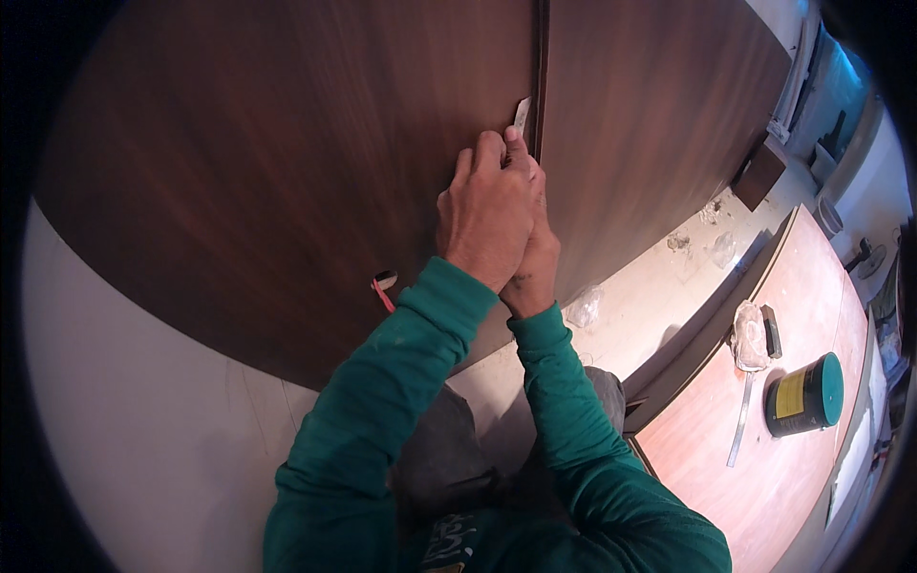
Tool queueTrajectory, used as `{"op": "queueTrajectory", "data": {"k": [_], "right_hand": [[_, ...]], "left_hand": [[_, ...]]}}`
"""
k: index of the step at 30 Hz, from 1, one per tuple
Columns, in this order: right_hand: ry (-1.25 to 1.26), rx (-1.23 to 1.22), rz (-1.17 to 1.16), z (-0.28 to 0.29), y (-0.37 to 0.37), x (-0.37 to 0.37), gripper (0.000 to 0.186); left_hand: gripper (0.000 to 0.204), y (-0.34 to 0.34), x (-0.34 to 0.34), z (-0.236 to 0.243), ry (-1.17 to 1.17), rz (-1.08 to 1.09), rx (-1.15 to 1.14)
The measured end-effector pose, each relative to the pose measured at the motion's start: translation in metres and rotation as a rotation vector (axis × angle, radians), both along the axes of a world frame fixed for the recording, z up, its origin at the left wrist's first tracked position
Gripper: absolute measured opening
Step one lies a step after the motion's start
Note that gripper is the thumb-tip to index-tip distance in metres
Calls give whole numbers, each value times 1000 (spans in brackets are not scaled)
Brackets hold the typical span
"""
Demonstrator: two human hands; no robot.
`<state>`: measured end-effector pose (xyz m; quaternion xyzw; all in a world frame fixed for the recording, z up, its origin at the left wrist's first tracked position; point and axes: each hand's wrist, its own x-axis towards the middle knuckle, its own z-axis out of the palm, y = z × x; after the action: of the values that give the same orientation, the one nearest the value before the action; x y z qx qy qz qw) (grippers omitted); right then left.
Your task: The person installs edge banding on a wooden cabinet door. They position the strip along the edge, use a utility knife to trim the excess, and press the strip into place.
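Note:
My left hand [485,215] is closed, its fingers curled at the seam between two dark brown wood panels. A thin, pale metal blade [522,113] sticks out past its fingertips, lying along the seam [541,86]. Pressed close behind it is my right hand [540,253], its fingers curled and mostly hidden by the left. What the right fingers grip cannot be seen. The left panel [277,143] has a round hole [385,280] near its lower edge, with a pink-red strip [382,298] hanging from it. The right panel [650,115] stands beside it.
To the right, a pinkish board [697,449] carries a dark tub with a green lid [804,395], a metal ruler-like strip [740,420], a wrapped pale lump [751,336] and a small dark block [771,331]. Clear plastic scraps [585,307] lie on the pale floor.

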<state>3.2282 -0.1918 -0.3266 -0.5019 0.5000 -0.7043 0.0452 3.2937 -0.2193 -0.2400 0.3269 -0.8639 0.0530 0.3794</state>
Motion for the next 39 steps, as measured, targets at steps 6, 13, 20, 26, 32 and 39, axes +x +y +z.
{"op": "queueTrajectory", "data": {"k": [6, 13, 20, 26, 32, 39], "right_hand": [[13, 7, -40, -21, 2, -2, 91], [-89, 49, -3, -43, 9, 2, 55], [-94, 160, 16, -63, 14, 1, 66], [-100, 232, 44, -85, 22, 4, 62], [-95, 230, 42, -104, 27, 5, 51], [-195, 283, 76, -129, 33, 10, 58]], "left_hand": [[46, 2, -3, -19, -6, 5, 18], [52, 11, -5, -36, -96, 64, 84], [51, 18, -5, -43, -139, 63, 135], [50, 22, -4, -67, -170, 68, 137], [53, 22, -8, -86, -208, 94, 275], [52, 26, -5, -115, -196, 68, 284]]}}
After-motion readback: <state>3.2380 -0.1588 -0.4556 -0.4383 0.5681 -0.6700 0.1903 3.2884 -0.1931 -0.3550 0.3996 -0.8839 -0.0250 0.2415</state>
